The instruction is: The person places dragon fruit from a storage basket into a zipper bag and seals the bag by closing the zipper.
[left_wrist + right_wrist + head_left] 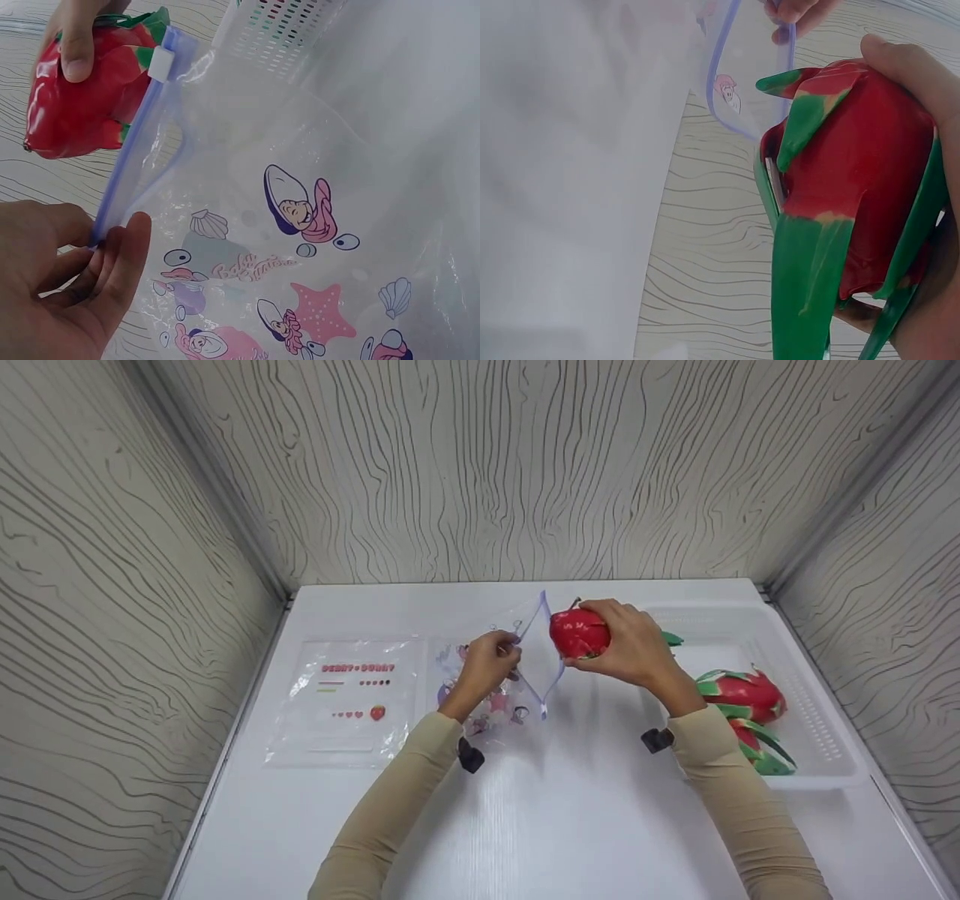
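Note:
My left hand point(491, 661) pinches the purple rim of a clear zipper bag point(322, 247) printed with shells and a pink starfish. The bag's mouth gapes toward the right, with a white slider point(161, 64) at one end of the zip. In my right hand point(630, 645) is a red dragon fruit point(855, 165) with green scales, gripped around its side by thumb and fingers. The fruit is right at the bag's opening, overlapping the rim in the left wrist view.
On the right stands a white perforated basket point(832, 735) with more dragon fruits point(750, 697) inside. A second clear bag point(292, 735), with red lettering and a strawberry print, lies flat on the white table point(525, 840) at the left. Patterned panels point(480, 472) rise behind and at both sides.

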`<action>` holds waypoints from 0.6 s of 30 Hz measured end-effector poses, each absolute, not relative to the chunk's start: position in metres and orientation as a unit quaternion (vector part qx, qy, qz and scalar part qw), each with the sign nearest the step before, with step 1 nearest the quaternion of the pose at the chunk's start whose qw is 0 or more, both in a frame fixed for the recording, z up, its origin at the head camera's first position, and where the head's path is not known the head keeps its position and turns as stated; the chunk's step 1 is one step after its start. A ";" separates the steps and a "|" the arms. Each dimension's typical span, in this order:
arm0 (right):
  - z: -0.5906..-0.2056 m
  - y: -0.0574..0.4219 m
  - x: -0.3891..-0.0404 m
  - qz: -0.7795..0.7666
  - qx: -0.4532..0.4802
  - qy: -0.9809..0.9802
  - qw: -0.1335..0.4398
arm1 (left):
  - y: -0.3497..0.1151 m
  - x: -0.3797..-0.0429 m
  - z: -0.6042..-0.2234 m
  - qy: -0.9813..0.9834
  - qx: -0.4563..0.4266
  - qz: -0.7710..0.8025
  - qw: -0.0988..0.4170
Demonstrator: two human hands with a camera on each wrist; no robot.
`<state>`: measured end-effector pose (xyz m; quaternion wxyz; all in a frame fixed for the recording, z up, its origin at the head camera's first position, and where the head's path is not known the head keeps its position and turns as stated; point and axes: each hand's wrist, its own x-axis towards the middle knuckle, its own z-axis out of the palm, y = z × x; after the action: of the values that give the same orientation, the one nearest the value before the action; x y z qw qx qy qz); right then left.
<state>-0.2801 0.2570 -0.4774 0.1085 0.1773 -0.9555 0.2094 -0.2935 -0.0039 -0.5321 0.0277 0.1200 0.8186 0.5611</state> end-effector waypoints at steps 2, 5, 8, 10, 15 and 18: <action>-0.478 0.254 -0.280 0.209 0.177 -0.956 0.105 | -0.003 -0.293 -0.532 0.817 0.115 0.564 0.032; -0.479 0.251 -0.279 0.207 0.181 -0.956 0.106 | -0.003 -0.294 -0.532 0.817 0.115 0.564 0.031; -0.481 0.249 -0.278 0.205 0.191 -0.954 0.112 | -0.003 -0.295 -0.533 0.819 0.123 0.560 0.022; -0.482 0.248 -0.277 0.204 0.196 -0.952 0.115 | -0.003 -0.295 -0.533 0.821 0.127 0.557 0.016; -0.485 0.245 -0.276 0.203 0.196 -0.953 0.107 | -0.003 -0.294 -0.533 0.825 0.125 0.551 0.018; -0.488 0.244 -0.276 0.200 0.195 -0.955 0.099 | -0.002 -0.294 -0.533 0.823 0.121 0.554 0.021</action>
<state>-0.2764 0.2438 -0.4876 0.0992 0.1950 -0.9551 0.1998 -0.2939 -0.0020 -0.5332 0.0212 0.1209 0.8233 0.5542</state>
